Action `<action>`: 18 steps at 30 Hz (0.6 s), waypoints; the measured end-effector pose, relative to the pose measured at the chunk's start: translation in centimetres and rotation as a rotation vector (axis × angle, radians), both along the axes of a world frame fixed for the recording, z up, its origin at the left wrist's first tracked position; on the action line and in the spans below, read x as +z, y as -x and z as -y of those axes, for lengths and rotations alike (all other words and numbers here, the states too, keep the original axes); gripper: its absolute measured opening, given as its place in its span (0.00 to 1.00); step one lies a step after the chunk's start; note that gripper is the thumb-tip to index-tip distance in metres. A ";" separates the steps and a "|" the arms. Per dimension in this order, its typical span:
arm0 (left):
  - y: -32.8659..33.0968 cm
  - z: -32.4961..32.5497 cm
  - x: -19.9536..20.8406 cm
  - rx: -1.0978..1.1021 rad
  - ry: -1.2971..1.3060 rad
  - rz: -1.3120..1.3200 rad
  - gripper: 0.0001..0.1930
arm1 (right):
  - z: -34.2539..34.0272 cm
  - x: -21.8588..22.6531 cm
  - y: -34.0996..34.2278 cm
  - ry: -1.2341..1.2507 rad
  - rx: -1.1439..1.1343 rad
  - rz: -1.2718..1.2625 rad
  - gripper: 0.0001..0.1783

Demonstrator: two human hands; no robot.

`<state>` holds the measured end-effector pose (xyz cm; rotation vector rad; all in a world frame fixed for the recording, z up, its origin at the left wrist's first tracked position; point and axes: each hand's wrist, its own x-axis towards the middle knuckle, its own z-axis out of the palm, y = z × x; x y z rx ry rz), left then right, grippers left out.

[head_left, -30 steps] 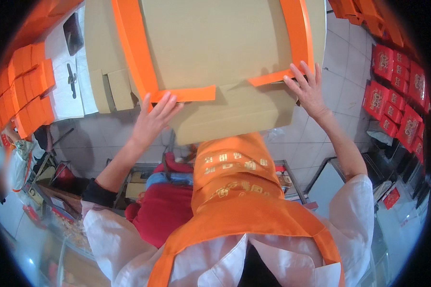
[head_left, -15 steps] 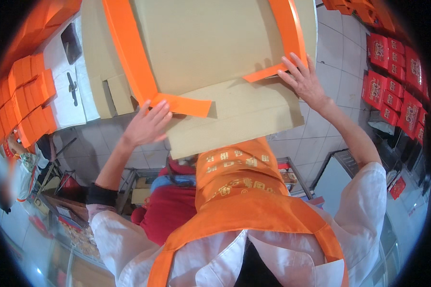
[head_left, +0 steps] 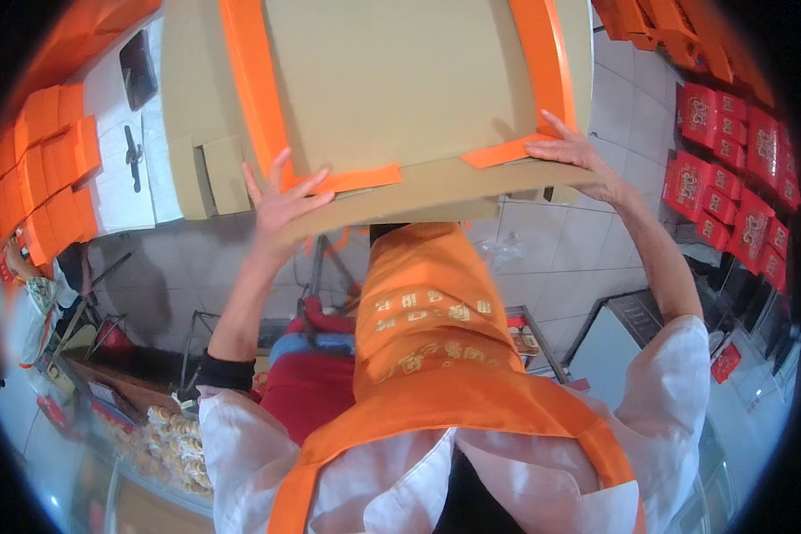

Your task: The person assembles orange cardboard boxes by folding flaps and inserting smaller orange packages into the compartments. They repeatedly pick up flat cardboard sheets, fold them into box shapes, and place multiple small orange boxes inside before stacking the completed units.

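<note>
Head view, looking down the person's front. Both arms are raised and hold a large flat cardboard box [head_left: 392, 98], tan with wide orange bands, near its lower edge. The left hand [head_left: 280, 200] lies flat against the box's lower left corner, fingers spread and apart, palm pressed on the cardboard where an orange band ends; it props the box and does not close around it. The right hand [head_left: 578, 156] rests open on the lower right corner, fingers extended along the edge just beside a short orange strip [head_left: 498, 153]. Two long orange bands run up the box, one above each hand, and two shorter strips cross its lower edge between the hands. The box fills the upper middle of the view, above an orange apron [head_left: 427, 347] with gold lettering, worn over a white coat [head_left: 676, 392].

Beyond the left hand, a stack of folded orange boxes [head_left: 49, 169] stands against a white wall; their count cannot be told at the rim. Beyond the right hand, rows of red packages [head_left: 730, 169] with gold marks fill shelves, perhaps a dozen or more visible. Below the left forearm sits a tray of pale pastries [head_left: 173, 436].
</note>
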<state>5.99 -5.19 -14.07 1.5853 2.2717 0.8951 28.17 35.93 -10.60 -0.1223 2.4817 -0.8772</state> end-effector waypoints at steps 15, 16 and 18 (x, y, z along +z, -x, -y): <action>-3.5 -4.4 -1.3 0.530 0.015 -0.410 0.32 | 4.7 -1.2 0.4 0.366 -1.175 -0.416 0.37; -3.4 -4.7 -0.7 0.279 0.115 -0.625 0.33 | 4.7 -1.6 0.5 0.274 -1.188 -0.506 0.38; -4.5 -6.5 0.8 0.158 0.095 -0.337 0.35 | 4.6 -2.1 1.1 0.087 -1.209 -0.688 0.38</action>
